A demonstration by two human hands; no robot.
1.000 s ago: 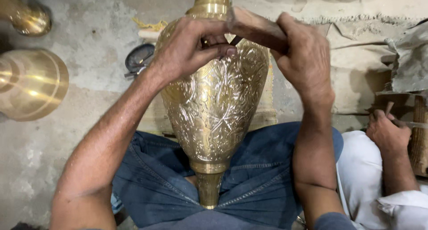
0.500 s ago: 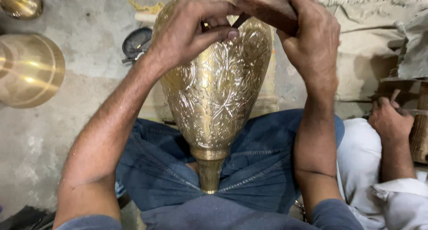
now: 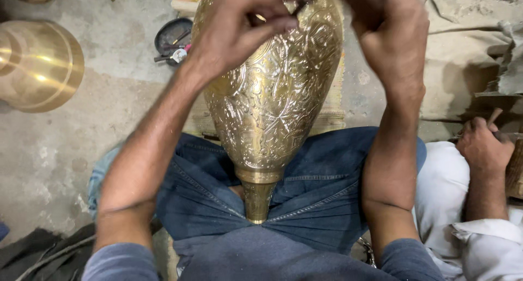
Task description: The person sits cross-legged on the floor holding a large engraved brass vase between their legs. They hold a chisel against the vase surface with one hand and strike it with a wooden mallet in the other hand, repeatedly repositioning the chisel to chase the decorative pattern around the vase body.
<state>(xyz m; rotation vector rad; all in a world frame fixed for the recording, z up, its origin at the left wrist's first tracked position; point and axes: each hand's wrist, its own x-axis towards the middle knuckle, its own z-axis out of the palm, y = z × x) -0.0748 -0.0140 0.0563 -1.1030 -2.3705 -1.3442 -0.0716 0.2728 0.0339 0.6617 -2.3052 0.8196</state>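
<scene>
Brass vase point(image 3: 272, 95), big and carved, lies on the person's lap, now closer to the camera than before. Left hand point(image 3: 239, 27) pinches a thin tool against it. Right hand point(image 3: 389, 33) has moved up, fist closed; its tool is now out of view.

Both forearms reach forward from the body, bare below pushed-up blue sleeves. The left hand point(image 3: 239, 27) is arched, wrist bent, its fingers point(image 3: 272, 25) curled and pinched together with the thumb. The right hand point(image 3: 389, 33) is raised higher, knuckles toward the camera, fingers folded into a closed grip partly cut off by the top edge.
</scene>
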